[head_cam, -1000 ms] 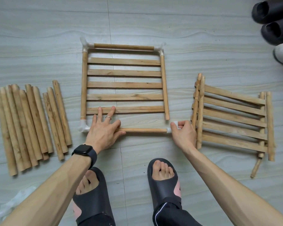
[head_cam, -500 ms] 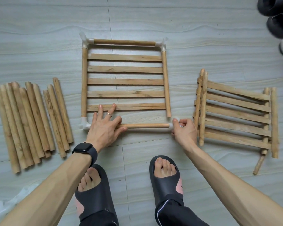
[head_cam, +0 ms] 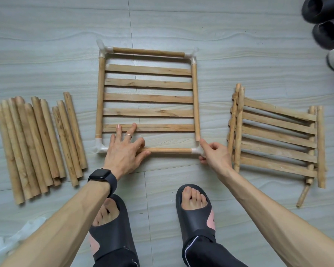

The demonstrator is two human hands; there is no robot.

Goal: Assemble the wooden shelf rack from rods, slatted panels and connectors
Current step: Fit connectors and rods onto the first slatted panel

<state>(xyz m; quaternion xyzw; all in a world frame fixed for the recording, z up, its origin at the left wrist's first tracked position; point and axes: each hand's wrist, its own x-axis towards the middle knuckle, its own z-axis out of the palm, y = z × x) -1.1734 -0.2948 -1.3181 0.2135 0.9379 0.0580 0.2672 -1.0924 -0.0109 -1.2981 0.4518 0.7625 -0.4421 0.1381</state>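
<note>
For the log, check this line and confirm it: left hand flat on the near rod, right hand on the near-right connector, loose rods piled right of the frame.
Not quite. The head view shows the loose rods piled left of the frame, not right. The rest holds: left hand flat on the near rod, right hand on the near-right connector.

The slatted frame lies mid-floor; loose rods lie to its left, stacked slatted panels to its right, spare connectors at near left.
</note>
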